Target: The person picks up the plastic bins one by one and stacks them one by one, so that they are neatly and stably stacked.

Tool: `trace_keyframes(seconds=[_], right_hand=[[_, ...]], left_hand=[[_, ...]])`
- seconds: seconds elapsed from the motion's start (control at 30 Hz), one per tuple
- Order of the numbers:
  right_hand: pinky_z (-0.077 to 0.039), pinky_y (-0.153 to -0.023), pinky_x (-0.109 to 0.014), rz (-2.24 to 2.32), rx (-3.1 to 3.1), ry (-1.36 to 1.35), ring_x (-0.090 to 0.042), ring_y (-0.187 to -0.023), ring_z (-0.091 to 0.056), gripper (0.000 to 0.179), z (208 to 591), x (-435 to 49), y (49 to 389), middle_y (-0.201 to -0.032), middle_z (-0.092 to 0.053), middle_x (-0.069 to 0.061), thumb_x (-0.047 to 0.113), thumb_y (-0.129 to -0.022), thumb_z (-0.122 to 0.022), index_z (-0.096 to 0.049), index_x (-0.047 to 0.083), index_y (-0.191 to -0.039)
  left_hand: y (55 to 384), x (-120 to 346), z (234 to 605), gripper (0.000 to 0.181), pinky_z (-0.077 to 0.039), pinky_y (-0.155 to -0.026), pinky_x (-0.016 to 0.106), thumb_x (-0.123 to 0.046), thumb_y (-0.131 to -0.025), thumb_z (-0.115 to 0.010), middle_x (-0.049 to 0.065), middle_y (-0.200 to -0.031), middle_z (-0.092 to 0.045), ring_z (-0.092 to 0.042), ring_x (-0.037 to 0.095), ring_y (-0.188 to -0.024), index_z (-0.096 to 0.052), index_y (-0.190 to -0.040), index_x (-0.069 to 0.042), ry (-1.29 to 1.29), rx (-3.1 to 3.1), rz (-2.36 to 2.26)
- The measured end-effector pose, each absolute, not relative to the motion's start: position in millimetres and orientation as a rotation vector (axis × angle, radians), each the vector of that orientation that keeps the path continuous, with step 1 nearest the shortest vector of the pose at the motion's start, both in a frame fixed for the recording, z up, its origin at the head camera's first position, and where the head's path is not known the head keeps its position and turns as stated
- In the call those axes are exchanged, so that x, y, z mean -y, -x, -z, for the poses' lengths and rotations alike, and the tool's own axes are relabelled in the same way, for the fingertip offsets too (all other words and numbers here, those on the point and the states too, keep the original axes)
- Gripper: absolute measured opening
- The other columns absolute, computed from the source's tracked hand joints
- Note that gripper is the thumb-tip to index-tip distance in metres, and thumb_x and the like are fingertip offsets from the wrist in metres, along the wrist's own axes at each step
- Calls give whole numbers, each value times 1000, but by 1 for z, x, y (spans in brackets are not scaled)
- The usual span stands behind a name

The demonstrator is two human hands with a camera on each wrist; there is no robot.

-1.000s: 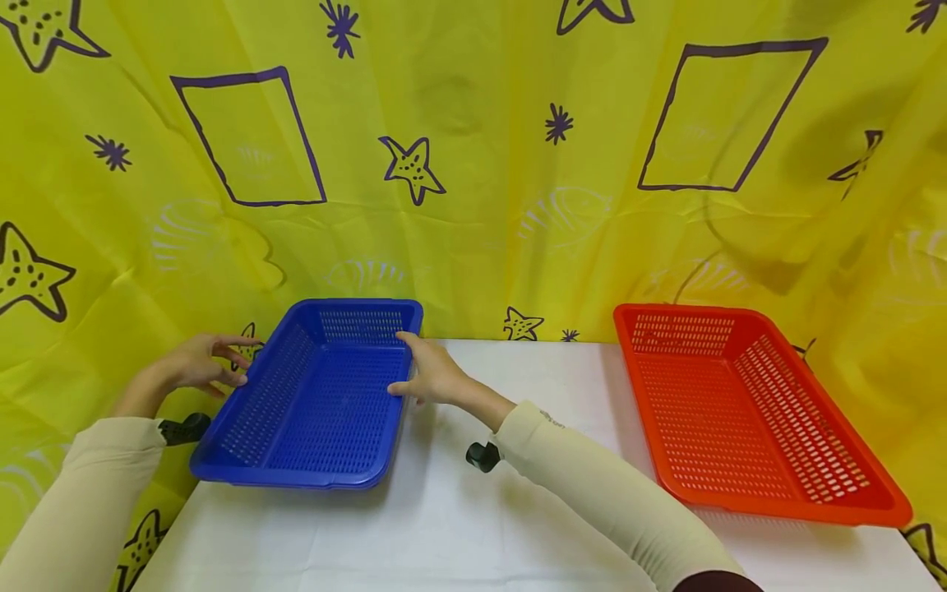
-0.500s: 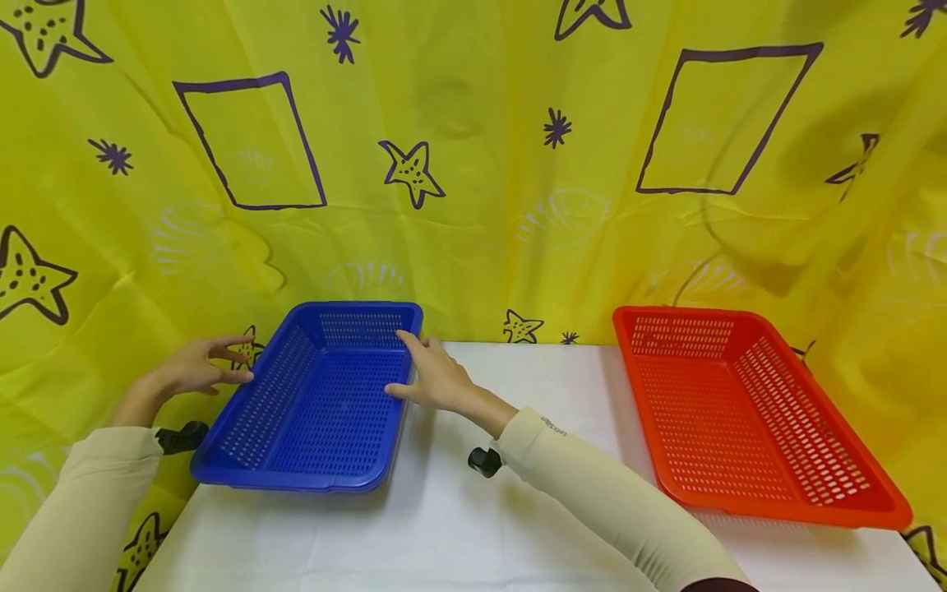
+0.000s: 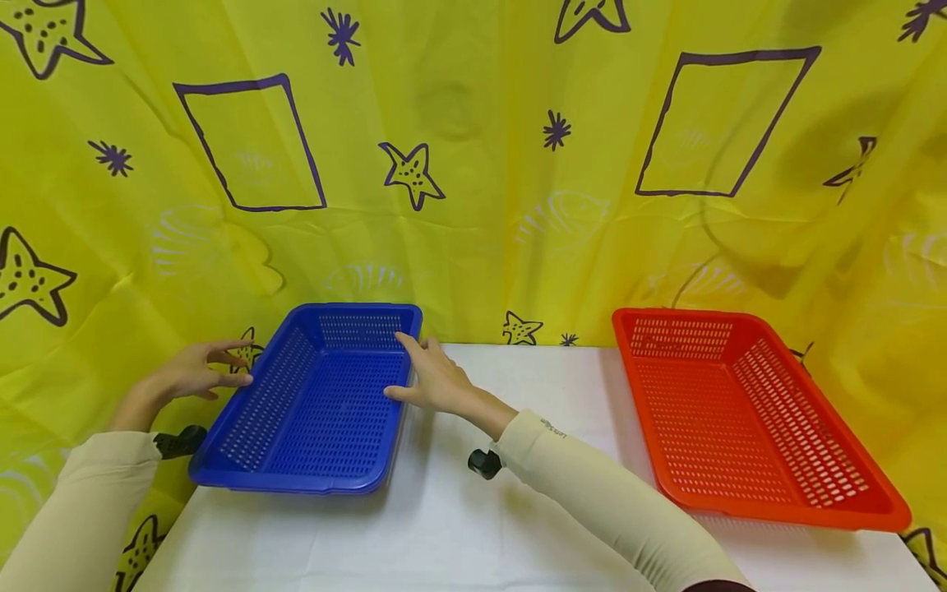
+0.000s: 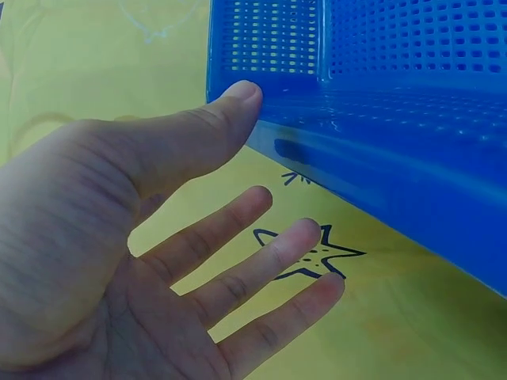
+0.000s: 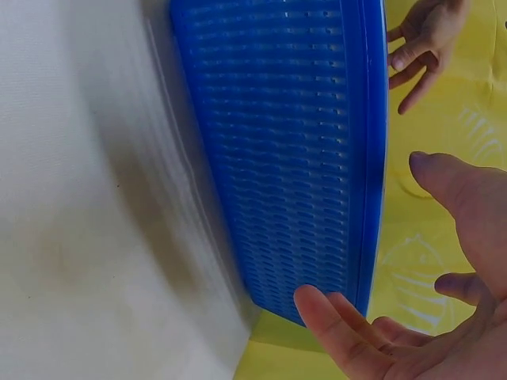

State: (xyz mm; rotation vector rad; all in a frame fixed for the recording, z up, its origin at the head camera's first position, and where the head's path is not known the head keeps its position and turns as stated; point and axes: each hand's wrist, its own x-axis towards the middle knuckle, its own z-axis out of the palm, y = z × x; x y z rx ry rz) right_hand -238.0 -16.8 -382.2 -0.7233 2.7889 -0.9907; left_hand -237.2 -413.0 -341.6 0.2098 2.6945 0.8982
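A blue perforated plastic basket [image 3: 344, 411] stands at the left of the white table, with nothing lying in it. My left hand [image 3: 194, 372] is at its left rim, fingers loosely spread. In the left wrist view, the thumb of the left hand [image 4: 158, 206] overlaps the rim, while the other fingers extend outside the wall. At the opposite rim is my right hand [image 3: 438, 376], thumb and index finger spread apart over the edge. The right wrist view shows the right hand [image 5: 444, 293] with parted fingers beside the basket's outer wall [image 5: 277, 142]. Neither hand curls round the rim.
A red perforated basket [image 3: 713, 427] stands at the right of the white table [image 3: 473, 534]. Behind both baskets hangs a yellow curtain [image 3: 488, 247] printed with starfish and fish. Dark wrist devices [image 3: 484, 463] stick out beneath the cream sleeves [image 3: 592, 477].
The left fingers have shifted slightly at the rim and the head view has tilted a little. Both baskets and the right hand stay practically where they were.
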Motion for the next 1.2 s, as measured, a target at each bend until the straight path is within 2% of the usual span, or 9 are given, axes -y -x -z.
trace_keyframes(seconds=[0.13,0.3,0.57,0.67,0.8,0.9,1.0,1.07,1.2], right_hand=[[-54,-99,-57,990,-2788,732,-39,-129,-55,90,383,17,238,-154,-39,-23,44,-94,-75,-24,23,-165],[-54,-98,-57,1017,-2778,734,-39,-130,-55,90,386,16,238,-156,-37,-23,46,-94,-74,-23,23,-165],[-40,-113,-62,1152,-2735,746,-41,-146,-37,89,395,16,241,-164,-28,-23,42,-95,-74,-24,20,-165],[-40,-114,-58,1236,-2703,737,-38,-145,-39,89,400,17,243,-162,-31,-22,39,-95,-75,-25,17,-164],[-48,-108,-49,1375,-2612,672,-31,-114,-66,90,406,18,244,-162,-33,-20,38,-95,-74,-23,14,-165],[-58,-95,-48,1548,-2443,579,-29,-80,-74,91,410,18,244,-161,-34,-22,34,-96,-75,-19,16,-166],[-62,-81,-52,1714,-2240,489,-31,-71,-74,92,413,19,243,-155,-38,-25,27,-96,-75,-15,17,-166],[-62,-76,-55,1774,-2155,461,-28,-72,-73,92,414,20,242,-149,-41,-26,22,-97,-75,-15,17,-166],[-61,-76,-56,1810,-2102,447,-25,-73,-72,88,415,20,241,-140,-45,-25,15,-97,-73,-18,14,-165]], left_hand=[[236,415,345,85,-61,-84,53,-30,-99,-72,42,-142,-45,-62,51,-115,-23,-159,7,-194,-2677,-934],[234,418,353,80,-62,-85,53,-30,-104,-64,43,-143,-43,-60,52,-119,-20,-160,6,-168,-2623,-1022],[232,429,363,75,-61,-86,53,-32,-110,-51,46,-150,-30,-58,52,-122,-10,-163,1,-140,-2461,-1176],[232,432,367,74,-60,-89,54,-31,-110,-50,45,-153,-27,-57,52,-124,-7,-163,-1,-139,-2402,-1245],[230,435,372,73,-58,-92,55,-28,-111,-47,44,-154,-25,-53,54,-128,-4,-163,-2,-166,-2345,-1302],[228,436,374,71,-58,-94,54,-27,-112,-46,44,-154,-26,-50,56,-130,-4,-164,-3,-186,-2340,-1298],[227,436,374,70,-58,-94,55,-27,-111,-47,44,-153,-29,-47,57,-132,-6,-164,-5,-202,-2351,-1285],[227,436,374,69,-58,-94,54,-27,-111,-49,43,-153,-31,-49,55,-131,-9,-165,-10,-201,-2356,-1290],[226,437,375,66,-59,-94,51,-24,-110,-51,43,-153,-30,-60,38,-124,-17,-167,-22,-205,-2347,-1320]])
